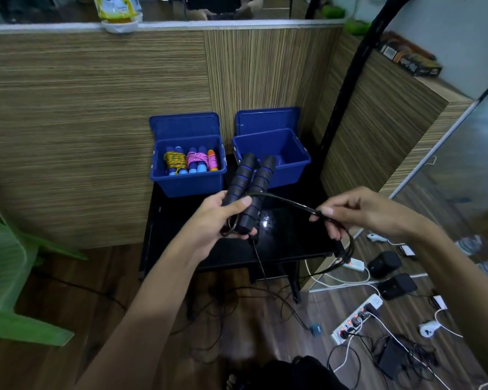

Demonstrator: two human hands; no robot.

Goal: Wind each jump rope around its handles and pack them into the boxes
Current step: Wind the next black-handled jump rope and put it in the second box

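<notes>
Left hand grips both black handles; right hand pinches the cord, whose dangling slack may snag the table edge

Beyond the gripped handles — right blue box open-topped, passable from above. Left blue box beside it crowded with wound ropes. Raised lids and wooden panel block farther reach.
</notes>
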